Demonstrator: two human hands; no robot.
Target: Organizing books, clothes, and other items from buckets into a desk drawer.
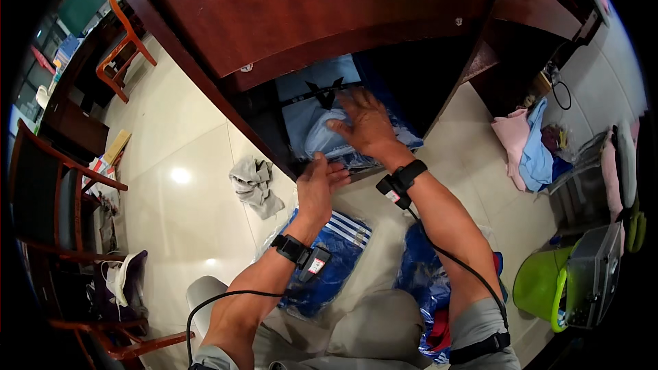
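A folded light blue garment in clear plastic (295,131) lies in the low opening of a dark reddish-brown wooden cabinet (334,5). Black lettering shows on it, and dark blue packaged cloth (378,79) lies beside and under it. My right hand (367,123) rests on the garment with its fingers spread. At the front edge of the opening is my left hand (318,185), thumb raised and fingers apart from it, next to the package's near edge. Below it on the floor lies a bagged blue garment with white stripes (339,246). The opening's right side is in deep shadow.
A grey cloth (255,185) lies on the tiled floor. Another bagged blue item (419,257) is by my right knee. At right stand a green bucket (537,277), a clear plastic box (593,277) and pink and blue cloths (534,149). Wooden chairs (61,180) line the left.
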